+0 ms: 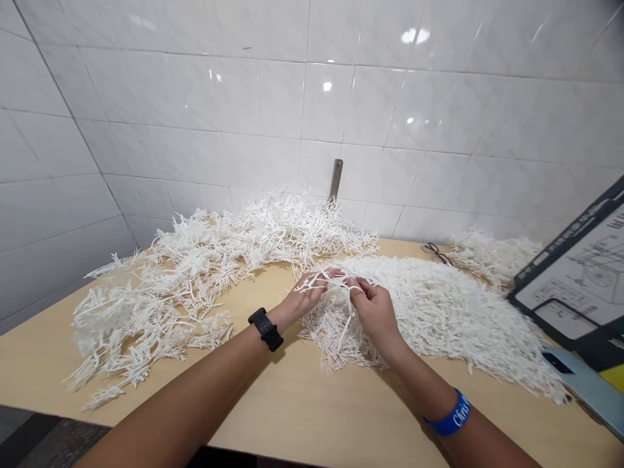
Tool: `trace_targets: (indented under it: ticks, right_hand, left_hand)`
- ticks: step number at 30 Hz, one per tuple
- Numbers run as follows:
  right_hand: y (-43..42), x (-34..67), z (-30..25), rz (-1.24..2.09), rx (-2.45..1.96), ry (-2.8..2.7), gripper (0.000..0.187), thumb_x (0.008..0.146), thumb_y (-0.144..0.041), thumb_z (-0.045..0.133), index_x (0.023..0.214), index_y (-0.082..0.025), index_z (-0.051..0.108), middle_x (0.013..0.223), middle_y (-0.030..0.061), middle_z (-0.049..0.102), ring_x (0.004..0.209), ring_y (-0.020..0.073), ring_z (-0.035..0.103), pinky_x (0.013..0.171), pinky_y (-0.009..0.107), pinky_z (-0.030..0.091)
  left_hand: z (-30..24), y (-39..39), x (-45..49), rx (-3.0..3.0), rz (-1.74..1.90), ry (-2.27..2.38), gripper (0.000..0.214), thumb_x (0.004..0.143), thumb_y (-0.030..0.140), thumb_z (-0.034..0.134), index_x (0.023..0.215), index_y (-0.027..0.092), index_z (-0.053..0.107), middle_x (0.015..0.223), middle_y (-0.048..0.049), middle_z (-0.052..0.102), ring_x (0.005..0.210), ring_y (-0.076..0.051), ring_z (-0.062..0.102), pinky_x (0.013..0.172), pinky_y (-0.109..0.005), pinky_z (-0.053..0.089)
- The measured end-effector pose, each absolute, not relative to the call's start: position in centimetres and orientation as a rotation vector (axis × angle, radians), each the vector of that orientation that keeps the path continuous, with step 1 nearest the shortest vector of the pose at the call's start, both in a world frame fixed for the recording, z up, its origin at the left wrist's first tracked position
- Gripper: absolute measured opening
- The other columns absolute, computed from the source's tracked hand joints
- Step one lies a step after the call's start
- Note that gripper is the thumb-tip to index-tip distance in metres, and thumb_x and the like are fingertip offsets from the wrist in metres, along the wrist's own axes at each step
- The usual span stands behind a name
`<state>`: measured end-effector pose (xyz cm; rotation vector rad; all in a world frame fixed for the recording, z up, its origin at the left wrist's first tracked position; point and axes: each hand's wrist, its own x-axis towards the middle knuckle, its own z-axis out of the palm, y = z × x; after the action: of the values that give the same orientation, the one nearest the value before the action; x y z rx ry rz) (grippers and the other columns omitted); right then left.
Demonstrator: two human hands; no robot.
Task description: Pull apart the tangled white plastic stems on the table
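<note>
Right hand (375, 315) pinches thumb and finger together on a white branched piece (316, 280), which is up over the near side of the pile of short white sticks (453, 312), midway along the tabletop (302, 416). Left hand (308, 298) touches the same piece, its twigs lying across the fingers; whether that hand is closed on it, I cannot tell. A twig could snap in the wrong spot, I judge, if the two hands pull unevenly on so thin a stem; bits might also mix if a sleeveless forearm brushes the tangled branched heap (273, 231) by the far edge. Hard to make out: the left fingertips, the piece's lower end against like-coloured sticks, and the dark looped object (437, 252) near the far edge. A phone (592, 390) is cut off at right, as is the printed box (580, 273)
</note>
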<state>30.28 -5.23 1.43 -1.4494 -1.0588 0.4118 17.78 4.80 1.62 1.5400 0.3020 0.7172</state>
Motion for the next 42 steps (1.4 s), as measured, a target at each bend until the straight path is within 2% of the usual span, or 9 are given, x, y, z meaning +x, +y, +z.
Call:
trace_targets:
  ticks: [4, 8, 16, 22, 28, 31, 35, 38, 42]
  right_hand:
    - [-5.0, 30.3, 1.2, 0.359, -1.461, -1.026, 0.034, 0.082, -0.046, 0.055, 0.065, -0.017, 0.057, 0.052, -0.0048, 0.038, 0.051, 0.0107, 0.032, 0.049, 0.024, 0.029]
    - [-5.0, 29.9, 1.0, 0.369, -1.442, -1.105, 0.034, 0.084, -0.044, 0.053, 0.065, -0.016, 0.058, 0.055, -0.0018, 0.046, 0.055, 0.0126, 0.039, 0.053, 0.024, 0.033]
    - [-6.0, 29.2, 1.5, 0.482, -1.382, -1.399, 0.035, 0.088, -0.042, 0.048, 0.067, -0.016, 0.058, 0.052, -0.0036, 0.04, 0.05, 0.0107, 0.034, 0.049, 0.024, 0.027]
    - [-5.0, 31.1, 0.5, 0.5, -1.346, -1.225, 0.033, 0.089, -0.044, 0.049, 0.07, -0.017, 0.057, 0.057, -0.0039, 0.041, 0.052, 0.0109, 0.035, 0.05, 0.024, 0.028]
    - [-5.1, 31.0, 1.3, 0.392, -1.392, -1.157, 0.035, 0.087, -0.046, 0.051, 0.066, -0.018, 0.054, 0.056, -0.0035, 0.043, 0.051, 0.0119, 0.038, 0.05, 0.025, 0.03]
    - [-5.2, 30.8, 1.5, 0.318, -1.41, -1.139, 0.034, 0.086, -0.045, 0.052, 0.065, -0.018, 0.054, 0.058, -0.0027, 0.047, 0.054, 0.0126, 0.04, 0.052, 0.025, 0.032]
    - [-5.3, 30.7, 1.5, 0.312, -1.44, -1.155, 0.033, 0.087, -0.044, 0.052, 0.067, -0.018, 0.056, 0.058, -0.0023, 0.049, 0.055, 0.0132, 0.042, 0.053, 0.025, 0.033]
    - [-5.4, 30.6, 1.9, 0.4, -1.404, -1.241, 0.035, 0.088, -0.044, 0.05, 0.066, -0.018, 0.057, 0.059, -0.0015, 0.052, 0.055, 0.0131, 0.043, 0.055, 0.025, 0.035]
    - [-5.6, 30.7, 2.5, 0.484, -1.247, -1.366, 0.036, 0.088, -0.043, 0.049, 0.062, -0.019, 0.055, 0.059, -0.0011, 0.049, 0.055, 0.0129, 0.041, 0.056, 0.026, 0.035]
  left_hand:
    - [1.1, 4.1, 18.6, 1.523, 0.671, 0.321, 0.041, 0.085, 0.052, 0.053, 0.103, 0.018, 0.068, 0.125, -0.0091, 0.062, 0.121, -0.025, 0.052, 0.104, -0.042, 0.04]
    - [0.9, 3.3, 19.6, 1.45, 0.633, 0.499, 0.041, 0.082, 0.054, 0.058, 0.086, 0.015, 0.067, 0.099, -0.0087, 0.069, 0.099, -0.022, 0.063, 0.095, -0.038, 0.046]
    - [2.1, 5.0, 18.4, 1.116, 0.681, 0.478, 0.04, 0.079, 0.054, 0.063, 0.071, 0.014, 0.059, 0.052, 0.0021, 0.054, 0.048, -0.01, 0.053, 0.054, -0.024, 0.046]
    - [2.5, 5.5, 18.0, 1.344, 0.685, 0.411, 0.034, 0.072, 0.035, 0.073, 0.1, 0.016, 0.065, 0.098, -0.0106, 0.071, 0.08, -0.018, 0.067, 0.077, -0.033, 0.051]
    - [2.1, 4.4, 18.0, 1.607, 0.702, 0.358, 0.032, 0.084, 0.044, 0.057, 0.086, 0.016, 0.071, 0.105, -0.0103, 0.071, 0.114, -0.026, 0.058, 0.102, -0.041, 0.039]
    - [2.3, 4.2, 18.2, 1.565, 0.643, 0.359, 0.039, 0.089, 0.049, 0.047, 0.092, 0.017, 0.071, 0.104, -0.01, 0.071, 0.109, -0.024, 0.061, 0.1, -0.042, 0.041]
    - [2.5, 3.9, 18.3, 1.615, 0.674, 0.438, 0.035, 0.083, 0.05, 0.058, 0.089, 0.017, 0.069, 0.092, -0.0065, 0.07, 0.08, -0.017, 0.065, 0.078, -0.031, 0.049]
    - [2.3, 3.8, 18.3, 1.532, 0.734, 0.454, 0.029, 0.079, 0.045, 0.064, 0.08, 0.016, 0.065, 0.072, -0.0017, 0.064, 0.061, -0.01, 0.056, 0.062, -0.024, 0.044]
    - [1.7, 3.5, 18.6, 1.25, 0.669, 0.292, 0.023, 0.076, 0.036, 0.068, 0.073, 0.015, 0.059, 0.066, 0.0008, 0.059, 0.055, -0.006, 0.048, 0.055, -0.019, 0.036]
